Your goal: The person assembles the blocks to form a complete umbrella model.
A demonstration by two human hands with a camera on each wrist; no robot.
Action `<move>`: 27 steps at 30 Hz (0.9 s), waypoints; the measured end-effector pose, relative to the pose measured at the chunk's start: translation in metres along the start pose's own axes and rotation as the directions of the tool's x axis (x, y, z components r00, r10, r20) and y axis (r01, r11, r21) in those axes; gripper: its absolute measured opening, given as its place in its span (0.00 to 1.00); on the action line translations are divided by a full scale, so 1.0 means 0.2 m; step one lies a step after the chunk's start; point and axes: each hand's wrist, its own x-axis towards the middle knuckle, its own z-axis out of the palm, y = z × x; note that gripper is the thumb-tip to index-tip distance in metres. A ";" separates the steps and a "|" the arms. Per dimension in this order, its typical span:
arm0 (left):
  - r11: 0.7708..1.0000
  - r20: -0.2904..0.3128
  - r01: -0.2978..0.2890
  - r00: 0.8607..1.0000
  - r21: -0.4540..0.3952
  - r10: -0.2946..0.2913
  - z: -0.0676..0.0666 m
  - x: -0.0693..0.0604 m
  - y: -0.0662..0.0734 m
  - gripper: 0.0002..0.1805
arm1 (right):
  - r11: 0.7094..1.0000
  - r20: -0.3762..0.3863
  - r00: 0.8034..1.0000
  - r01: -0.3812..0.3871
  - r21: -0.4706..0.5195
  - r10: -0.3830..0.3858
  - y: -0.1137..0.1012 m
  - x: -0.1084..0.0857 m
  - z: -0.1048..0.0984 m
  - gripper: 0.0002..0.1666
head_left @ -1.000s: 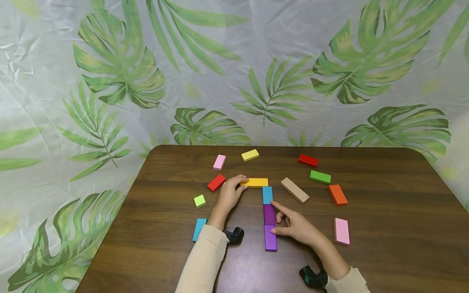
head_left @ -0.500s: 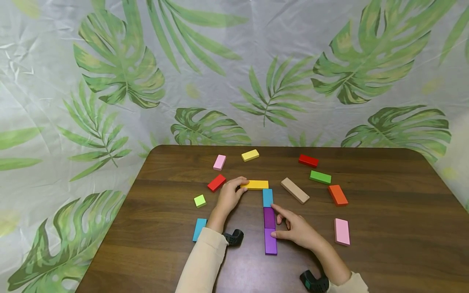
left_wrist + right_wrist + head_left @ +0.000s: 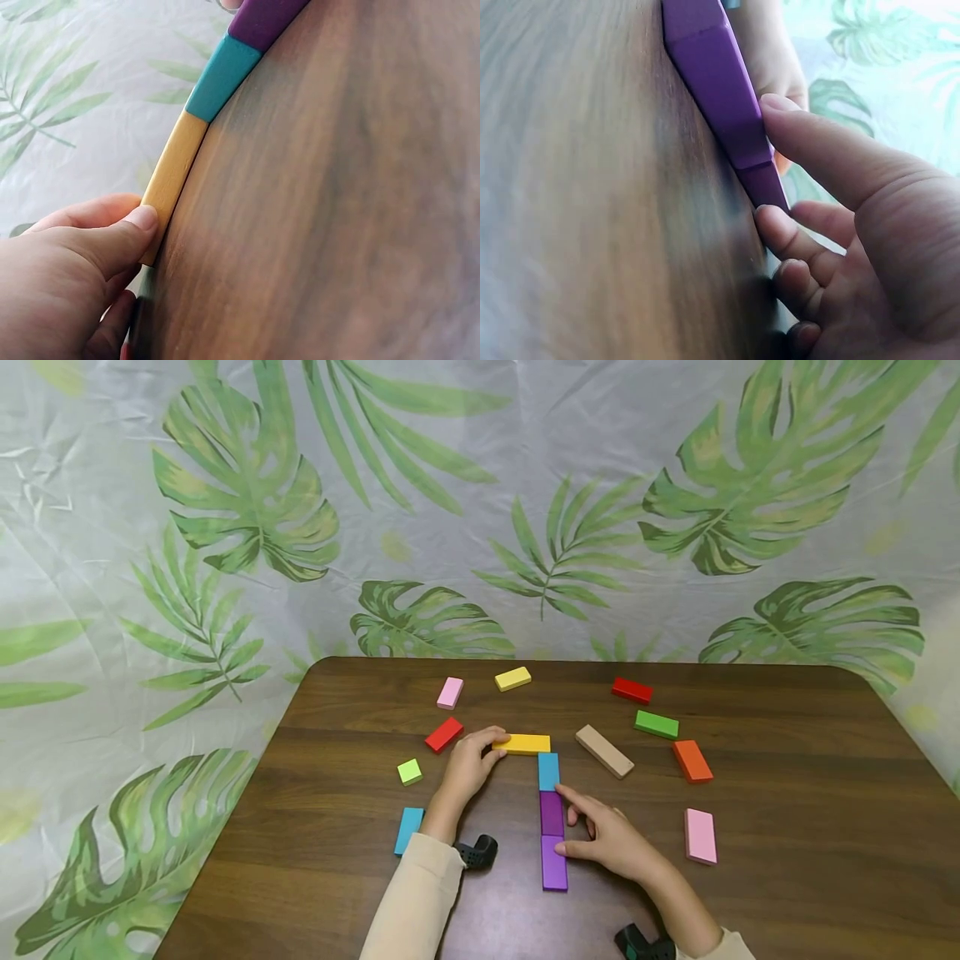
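My left hand (image 3: 467,766) pinches the left end of a yellow-orange block (image 3: 527,744); the left wrist view shows the thumb on one face of this block (image 3: 174,165). Below its right end, a line of three blocks runs toward me: blue (image 3: 548,771), dark purple (image 3: 551,814) and lighter purple (image 3: 554,864). Beside that line is my right hand (image 3: 611,837). Its index fingertip touches near the joint of the blue and dark purple blocks, and its thumb touches the lighter purple block (image 3: 712,82). Its other fingers are bent, holding nothing.
Loose blocks lie around on the brown table (image 3: 262,893): red (image 3: 444,735), lime (image 3: 409,772), blue (image 3: 408,831), beige (image 3: 604,751), green (image 3: 656,724), orange (image 3: 692,761) and pink (image 3: 701,836). A leaf-patterned cloth (image 3: 450,543) hangs behind the table.
The yellow-orange block and the blue and purple line have slid a little toward me together. Both hands have moved the same way with them, while the loose blocks stayed put.
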 end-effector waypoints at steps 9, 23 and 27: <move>1.000 0.004 -0.001 1.000 -0.018 0.001 -0.01 -0.01 0.01 0.13 | 1.000 -0.018 1.000 0.014 -0.017 -0.014 -0.01 -0.02 0.01 0.46; 0.999 0.008 0.009 1.000 -0.037 -0.008 0.00 -0.01 0.00 0.12 | 1.000 -0.017 1.000 0.013 -0.020 -0.013 0.00 -0.02 0.01 0.46; 0.999 0.009 0.018 1.000 -0.046 -0.017 0.00 -0.01 0.00 0.13 | 1.000 -0.015 1.000 0.011 -0.016 -0.012 0.00 -0.01 0.01 0.46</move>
